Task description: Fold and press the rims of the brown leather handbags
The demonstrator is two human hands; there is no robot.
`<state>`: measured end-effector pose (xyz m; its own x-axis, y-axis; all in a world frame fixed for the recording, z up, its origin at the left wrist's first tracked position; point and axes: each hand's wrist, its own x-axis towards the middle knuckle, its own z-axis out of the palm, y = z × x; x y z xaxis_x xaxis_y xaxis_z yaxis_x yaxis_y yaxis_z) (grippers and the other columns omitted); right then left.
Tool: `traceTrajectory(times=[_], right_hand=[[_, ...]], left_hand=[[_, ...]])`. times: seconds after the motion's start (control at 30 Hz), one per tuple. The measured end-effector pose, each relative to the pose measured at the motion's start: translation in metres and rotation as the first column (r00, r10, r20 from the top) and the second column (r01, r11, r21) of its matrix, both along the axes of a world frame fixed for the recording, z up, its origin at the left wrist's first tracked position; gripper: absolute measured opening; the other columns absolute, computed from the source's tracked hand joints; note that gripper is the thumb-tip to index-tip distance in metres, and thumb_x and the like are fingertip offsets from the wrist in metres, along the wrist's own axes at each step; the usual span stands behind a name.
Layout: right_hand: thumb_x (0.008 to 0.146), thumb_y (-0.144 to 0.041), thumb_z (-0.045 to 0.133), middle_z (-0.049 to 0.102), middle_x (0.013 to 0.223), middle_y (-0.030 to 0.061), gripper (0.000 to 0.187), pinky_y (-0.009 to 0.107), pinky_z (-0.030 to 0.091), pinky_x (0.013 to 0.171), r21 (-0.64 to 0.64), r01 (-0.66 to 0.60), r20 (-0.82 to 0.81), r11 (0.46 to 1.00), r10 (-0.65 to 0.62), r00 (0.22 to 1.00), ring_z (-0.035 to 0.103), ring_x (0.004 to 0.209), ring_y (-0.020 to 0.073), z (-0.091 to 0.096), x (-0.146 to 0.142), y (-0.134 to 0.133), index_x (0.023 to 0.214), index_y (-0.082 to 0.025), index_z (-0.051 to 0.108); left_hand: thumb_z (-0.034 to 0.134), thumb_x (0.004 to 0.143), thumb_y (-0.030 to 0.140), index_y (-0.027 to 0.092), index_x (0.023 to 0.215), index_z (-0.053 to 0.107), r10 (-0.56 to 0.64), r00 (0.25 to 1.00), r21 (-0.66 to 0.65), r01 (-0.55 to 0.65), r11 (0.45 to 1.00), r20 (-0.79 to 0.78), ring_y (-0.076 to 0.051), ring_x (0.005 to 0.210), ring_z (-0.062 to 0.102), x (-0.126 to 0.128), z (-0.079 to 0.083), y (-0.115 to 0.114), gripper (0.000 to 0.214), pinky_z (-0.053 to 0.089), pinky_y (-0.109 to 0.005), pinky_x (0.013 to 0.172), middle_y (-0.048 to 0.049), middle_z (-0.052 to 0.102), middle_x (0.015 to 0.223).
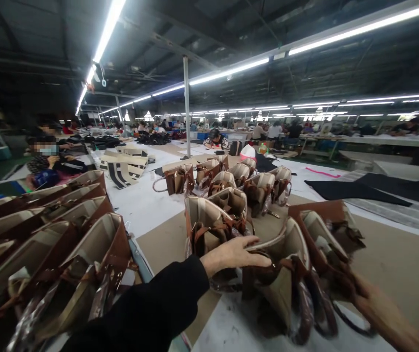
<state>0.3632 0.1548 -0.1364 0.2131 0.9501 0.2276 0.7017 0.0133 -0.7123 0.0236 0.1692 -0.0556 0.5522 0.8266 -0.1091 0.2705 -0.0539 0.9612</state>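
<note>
My left hand (231, 255) reaches over a brown and tan handbag (286, 249), fingers stretched out and thumb apart, close to its cream-lined rim. Plastic-wrapped handles hang from this bag's near side. At the right, my right hand (368, 293) is at the lower side of another brown handbag (322, 234), which stands tilted and slightly blurred. Its fingers appear closed on this bag, though they are partly hidden by it. Just behind my left hand stands a further open-topped handbag (207, 215).
Rows of similar handbags (95, 234) fill the left side, with more handbags (260, 188) farther back. Brown board (400, 254) covers part of the white table (139, 198). Black sheets (356, 192) lie at right. A metal post (186, 107) rises mid-table. Co-workers (216, 140) sit beyond.
</note>
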Motion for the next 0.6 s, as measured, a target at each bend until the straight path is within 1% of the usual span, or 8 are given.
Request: traceTrajectory(times=[0.1, 0.17, 0.2, 0.27, 0.37, 0.47, 0.53, 0.6], right_hand=[[0.067, -0.049, 0.05, 0.067, 0.101, 0.0125, 0.054, 0.047, 0.045, 0.082, -0.02, 0.022, -0.021, 1.0, -0.022, 1.0, 0.058, 0.097, 0.0364, 0.003, -0.002, -0.017, 0.111, -0.019, 0.058], [0.069, -0.052, 0.049, 0.062, 0.112, 0.0139, 0.056, 0.043, 0.04, 0.093, -0.009, 0.073, -0.117, 0.997, -0.074, 0.99, 0.051, 0.109, 0.034, 0.011, -0.01, -0.031, 0.11, -0.016, 0.058], [0.07, -0.053, 0.048, 0.061, 0.114, 0.0137, 0.056, 0.04, 0.041, 0.092, -0.023, 0.099, -0.177, 0.995, -0.101, 0.979, 0.051, 0.11, 0.0324, 0.015, -0.016, -0.038, 0.11, -0.015, 0.058], [0.073, -0.053, 0.05, 0.06, 0.113, 0.0131, 0.06, 0.036, 0.049, 0.081, -0.07, 0.062, -0.329, 0.996, -0.081, 0.941, 0.058, 0.1, 0.0288, 0.019, -0.03, -0.049, 0.119, -0.014, 0.051], [0.072, -0.048, 0.056, 0.06, 0.112, 0.011, 0.068, 0.032, 0.052, 0.066, -0.044, -0.059, -0.456, 0.997, 0.032, 0.89, 0.06, 0.09, 0.025, 0.018, -0.051, -0.057, 0.128, -0.013, 0.04], [0.071, -0.042, 0.059, 0.065, 0.1, 0.0071, 0.062, 0.031, 0.051, 0.064, 0.011, -0.08, -0.532, 0.997, 0.073, 0.843, 0.061, 0.086, 0.0237, 0.016, -0.058, -0.054, 0.125, -0.015, 0.046], [0.069, -0.04, 0.062, 0.066, 0.097, 0.0063, 0.058, 0.033, 0.05, 0.068, 0.049, -0.041, -0.574, 0.998, 0.062, 0.816, 0.061, 0.088, 0.0247, 0.016, -0.047, -0.046, 0.12, -0.016, 0.051], [0.068, -0.041, 0.063, 0.067, 0.093, 0.0067, 0.059, 0.034, 0.05, 0.068, 0.049, 0.0, -0.603, 0.999, 0.03, 0.797, 0.062, 0.085, 0.0254, 0.016, -0.025, -0.037, 0.12, -0.015, 0.051]], left_hand=[[0.072, 0.059, 0.046, 0.016, 0.137, 0.031, 0.022, 0.997, 0.045, -0.018, 0.999, -0.074, -0.027, 0.112, 0.048, -0.012, 0.012, -0.019, 0.094, 0.037, -0.034, 0.096, -0.0105, 0.046, 0.131], [0.073, 0.06, 0.04, 0.018, 0.136, 0.033, -0.062, 0.997, 0.086, 0.065, 0.994, -0.039, -0.026, 0.113, 0.047, -0.017, 0.018, -0.031, 0.088, 0.036, -0.032, 0.096, -0.008, 0.049, 0.129], [0.073, 0.061, 0.034, 0.02, 0.133, 0.037, -0.133, 0.991, 0.105, 0.132, 0.986, -0.001, -0.025, 0.112, 0.048, -0.018, 0.019, -0.035, 0.082, 0.037, -0.031, 0.096, -0.0055, 0.052, 0.126], [0.069, 0.06, 0.019, 0.02, 0.124, 0.048, -0.177, 0.982, 0.125, 0.167, 0.978, 0.073, -0.023, 0.105, 0.052, -0.012, 0.013, -0.037, 0.067, 0.041, -0.03, 0.091, -0.0016, 0.06, 0.113], [0.054, 0.057, 0.005, 0.015, 0.105, 0.059, -0.108, 0.968, 0.104, 0.086, 0.991, 0.226, -0.023, 0.094, 0.057, 0.013, -0.004, -0.031, 0.049, 0.045, -0.029, 0.082, -0.0008, 0.065, 0.093], [0.044, 0.053, 0.001, 0.014, 0.099, 0.061, -0.078, 0.953, 0.136, 0.039, 0.99, 0.294, -0.024, 0.097, 0.056, 0.05, -0.016, -0.018, 0.05, 0.044, -0.029, 0.083, -0.0022, 0.065, 0.093], [0.04, 0.053, 0.0, 0.014, 0.101, 0.06, -0.071, 0.96, 0.164, 0.026, 0.986, 0.272, -0.023, 0.101, 0.055, 0.076, -0.016, -0.007, 0.054, 0.043, -0.029, 0.086, -0.0028, 0.064, 0.097], [0.039, 0.054, 0.0, 0.016, 0.108, 0.056, -0.076, 0.97, 0.168, 0.037, 0.985, 0.232, -0.023, 0.107, 0.051, 0.1, -0.01, 0.003, 0.059, 0.04, -0.029, 0.091, -0.0027, 0.062, 0.104]])
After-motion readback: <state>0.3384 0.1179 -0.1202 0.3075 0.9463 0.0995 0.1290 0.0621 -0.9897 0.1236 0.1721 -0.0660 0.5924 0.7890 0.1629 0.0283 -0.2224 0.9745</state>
